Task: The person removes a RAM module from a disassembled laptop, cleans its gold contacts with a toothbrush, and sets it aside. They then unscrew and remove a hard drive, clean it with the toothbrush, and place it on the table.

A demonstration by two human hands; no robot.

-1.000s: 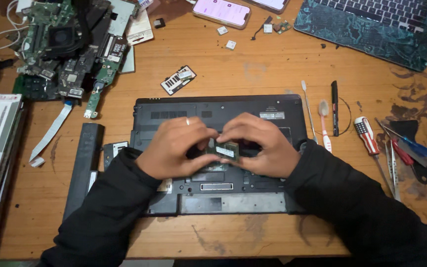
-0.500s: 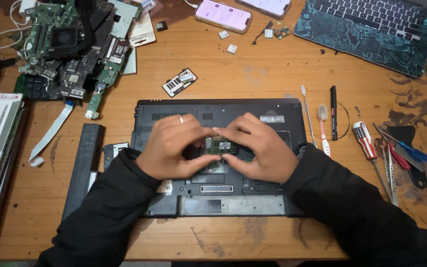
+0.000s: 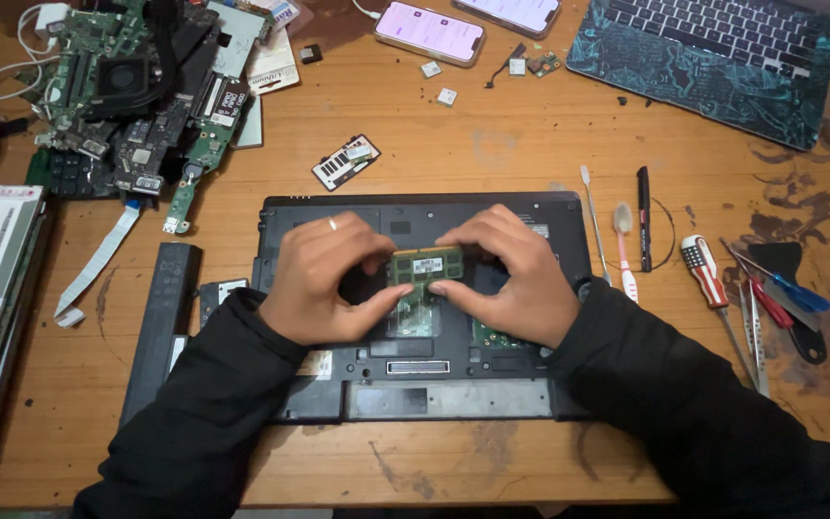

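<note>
We hold the green memory stick (image 3: 426, 263) between both hands over the middle of the upturned black laptop (image 3: 415, 216), its long axis running left to right and its top edge tipped up from the open bay. Our left hand (image 3: 324, 279) pinches its left end, our right hand (image 3: 511, 274) its right end, both equally near.

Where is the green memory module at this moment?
In the head view, the green memory module sits centre frame, pinched between the left hand and right hand, above the open black laptop base.
</note>
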